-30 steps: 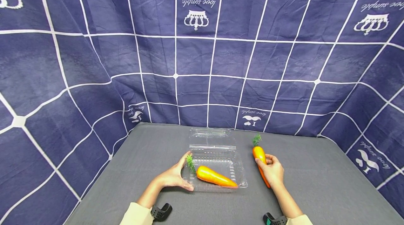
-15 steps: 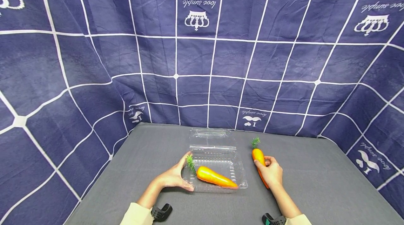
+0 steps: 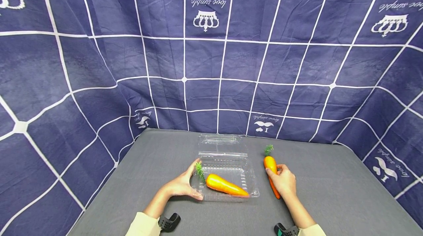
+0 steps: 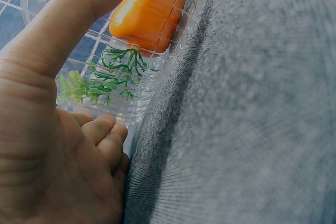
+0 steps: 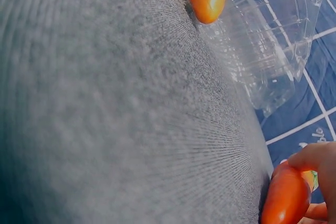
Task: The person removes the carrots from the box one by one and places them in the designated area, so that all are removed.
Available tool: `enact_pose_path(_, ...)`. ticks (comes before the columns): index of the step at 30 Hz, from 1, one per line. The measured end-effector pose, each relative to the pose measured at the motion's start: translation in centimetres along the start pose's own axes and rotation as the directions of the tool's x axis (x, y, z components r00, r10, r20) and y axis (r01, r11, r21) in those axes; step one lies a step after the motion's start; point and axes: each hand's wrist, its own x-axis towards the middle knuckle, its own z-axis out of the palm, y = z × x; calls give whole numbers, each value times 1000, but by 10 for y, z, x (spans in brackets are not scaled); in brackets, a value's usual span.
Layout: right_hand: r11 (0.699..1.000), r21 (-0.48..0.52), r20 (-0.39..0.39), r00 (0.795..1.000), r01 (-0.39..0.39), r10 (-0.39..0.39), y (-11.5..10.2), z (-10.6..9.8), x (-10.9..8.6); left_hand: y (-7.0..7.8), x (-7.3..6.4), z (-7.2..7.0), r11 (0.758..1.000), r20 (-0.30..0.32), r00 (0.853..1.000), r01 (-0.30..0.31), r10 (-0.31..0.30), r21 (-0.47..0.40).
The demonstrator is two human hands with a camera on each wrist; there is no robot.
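My left hand [image 3: 181, 185] holds the left end of a clear plastic clamshell box [image 3: 228, 162], thumb at the near corner and fingers along the far part of that side. Inside the box lies an orange carrot [image 3: 224, 185] with green leaves toward the left; the left wrist view shows its leafy top [image 4: 115, 72] through the clear wall. To the right of the box, my right hand [image 3: 285, 181] pinches a second carrot [image 3: 270, 163] between thumb and fingers. Its leaves point away from me, and the hand hides part of its body.
The box's hinged lid [image 3: 221, 143] stands raised at the back. Grey cloth [image 3: 337, 184] covers the tabletop. A blue curtain with white grid lines [image 3: 244, 59] encloses the back and sides. Each wrist wears a black strap [image 3: 169, 222].
The second carrot has shifted slightly toward me and left with my right hand, its narrow end swinging a little leftward. My left hand, the box and the carrot inside look unmoved.
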Motion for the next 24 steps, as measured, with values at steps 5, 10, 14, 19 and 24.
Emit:
enact_pose_path(5,1000,-15,8,1000,9,-9,-1,-4,0,0,0,0,1000,0,1000,1,-1,-4)
enact_pose_path(10,999,19,-41,999,31,-31,-2,-7,-2,0,0,0,1000,2,1000,2,-2,-3)
enact_pose_path(14,997,45,-88,994,67,-63,-7,-9,-2,1,0,0,1000,3,1000,1,-1,-4)
enact_pose_path(19,991,76,-113,988,112,-103,-18,-10,-4,1,0,-1,1000,4,1000,-3,3,-2)
enact_pose_path(24,979,141,-132,983,145,-127,-32,-11,-8,2,0,0,1000,0,1000,5,-5,2)
